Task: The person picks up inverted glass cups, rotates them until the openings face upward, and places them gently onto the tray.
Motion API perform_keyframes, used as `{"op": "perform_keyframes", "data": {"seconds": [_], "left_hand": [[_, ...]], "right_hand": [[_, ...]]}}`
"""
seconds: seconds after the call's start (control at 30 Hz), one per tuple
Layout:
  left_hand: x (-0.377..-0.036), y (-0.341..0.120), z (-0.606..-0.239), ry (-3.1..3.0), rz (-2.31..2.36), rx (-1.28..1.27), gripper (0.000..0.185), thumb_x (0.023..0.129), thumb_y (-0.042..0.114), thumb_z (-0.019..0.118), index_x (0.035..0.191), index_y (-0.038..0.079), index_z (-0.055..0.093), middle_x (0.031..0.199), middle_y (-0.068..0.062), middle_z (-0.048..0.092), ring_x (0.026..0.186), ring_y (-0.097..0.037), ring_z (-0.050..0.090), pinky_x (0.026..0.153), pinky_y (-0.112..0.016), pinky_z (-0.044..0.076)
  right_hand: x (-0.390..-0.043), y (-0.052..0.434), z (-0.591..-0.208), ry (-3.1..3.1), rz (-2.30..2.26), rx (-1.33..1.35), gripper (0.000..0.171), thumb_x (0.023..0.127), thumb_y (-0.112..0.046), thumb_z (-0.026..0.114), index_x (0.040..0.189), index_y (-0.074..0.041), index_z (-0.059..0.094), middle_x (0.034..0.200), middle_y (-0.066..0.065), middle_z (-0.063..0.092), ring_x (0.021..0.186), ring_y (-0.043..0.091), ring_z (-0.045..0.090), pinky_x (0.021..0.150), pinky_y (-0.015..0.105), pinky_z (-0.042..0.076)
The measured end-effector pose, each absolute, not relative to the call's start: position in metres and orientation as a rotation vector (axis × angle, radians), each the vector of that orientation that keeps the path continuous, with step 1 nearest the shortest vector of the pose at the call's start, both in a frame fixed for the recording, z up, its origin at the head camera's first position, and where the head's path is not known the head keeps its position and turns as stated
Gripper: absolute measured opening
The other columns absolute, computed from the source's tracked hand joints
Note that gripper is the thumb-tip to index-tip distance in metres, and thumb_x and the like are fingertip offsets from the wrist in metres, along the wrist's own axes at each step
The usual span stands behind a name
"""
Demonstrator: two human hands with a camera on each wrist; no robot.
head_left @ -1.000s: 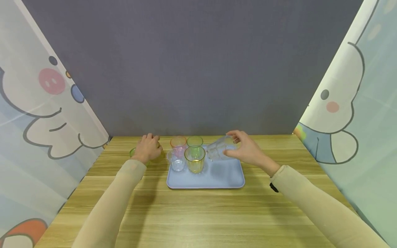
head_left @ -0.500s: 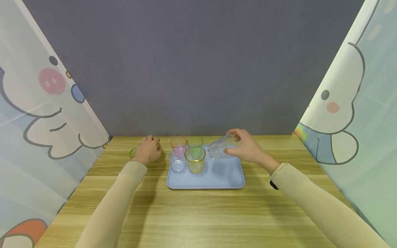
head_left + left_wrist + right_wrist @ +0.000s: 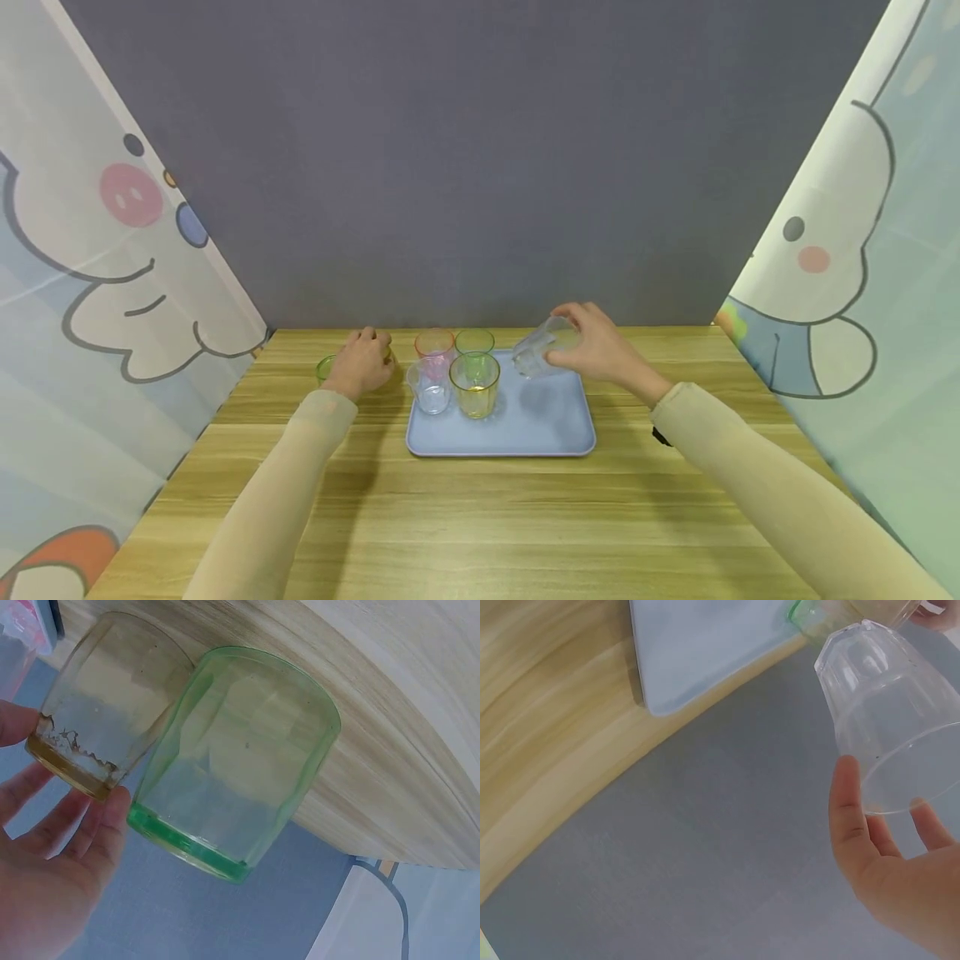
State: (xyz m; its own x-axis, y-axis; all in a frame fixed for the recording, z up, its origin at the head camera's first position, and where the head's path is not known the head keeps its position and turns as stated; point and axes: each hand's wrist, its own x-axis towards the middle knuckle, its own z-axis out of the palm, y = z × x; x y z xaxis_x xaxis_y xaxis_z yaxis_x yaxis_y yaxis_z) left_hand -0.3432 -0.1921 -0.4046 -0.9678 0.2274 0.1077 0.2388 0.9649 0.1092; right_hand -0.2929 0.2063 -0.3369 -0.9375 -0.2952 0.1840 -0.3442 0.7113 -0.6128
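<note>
In the head view my right hand [image 3: 596,350] grips a clear plastic cup [image 3: 889,697] near its rim and holds it tilted above the tray, its base toward the left. My left hand [image 3: 362,364] is over the left part of the table. Its thumb and fingertips are around the thick base of an amber cup [image 3: 112,697], which stands upside down, rim on the table. Beside that cup is a green cup [image 3: 232,757], also upside down. From the head, the left hand mostly hides both cups.
A pale blue tray [image 3: 498,442] sits mid-table. On its left half stand upright a yellow cup [image 3: 476,396], a clear cup [image 3: 431,396], a pink cup [image 3: 435,354] and a green-rimmed cup [image 3: 475,342]. A grey wall [image 3: 487,167] rises behind the table.
My right hand has raised the clear cup slightly and moved it a little rightward, away from the yellow cup. My left hand has stayed nearly in place.
</note>
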Motion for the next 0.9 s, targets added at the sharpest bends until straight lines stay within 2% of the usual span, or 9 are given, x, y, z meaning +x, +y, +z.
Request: {"op": "perform_keyframes", "data": {"seconds": [0.37, 0.67, 0.9], "left_hand": [[-0.346, -0.193, -0.404, -3.000, -0.209, -0.374, 0.045, 0.092, 0.016, 0.063, 0.132, -0.003, 0.059, 0.127, -0.028, 0.054, 0.127, -0.053, 0.046, 0.097, -0.066, 0.046], [-0.345, -0.192, -0.402, -3.011, -0.214, -0.360, 0.045, 0.092, 0.016, 0.065, 0.132, -0.003, 0.059, 0.127, -0.029, 0.055, 0.127, -0.053, 0.046, 0.099, -0.064, 0.046], [-0.345, -0.190, -0.400, -3.028, -0.241, -0.345, 0.043, 0.092, 0.014, 0.063, 0.132, -0.003, 0.059, 0.128, -0.028, 0.055, 0.126, -0.053, 0.046, 0.103, -0.063, 0.043]], "right_hand": [[-0.309, 0.197, -0.322, -2.897, 0.937, 0.490, 0.072, 0.078, -0.033, 0.072, 0.144, -0.013, 0.051, 0.135, 0.016, 0.046, 0.123, 0.035, 0.045, 0.092, 0.056, 0.045], [-0.319, 0.190, -0.321, -2.926, 0.882, 0.467, 0.074, 0.076, -0.035, 0.070, 0.145, -0.015, 0.050, 0.142, 0.017, 0.042, 0.131, 0.037, 0.039, 0.093, 0.057, 0.045], [-0.329, 0.186, -0.323, -2.924, 0.845, 0.450, 0.075, 0.076, -0.036, 0.070, 0.145, -0.015, 0.050, 0.141, 0.017, 0.043, 0.127, 0.036, 0.040, 0.087, 0.054, 0.047]]}}
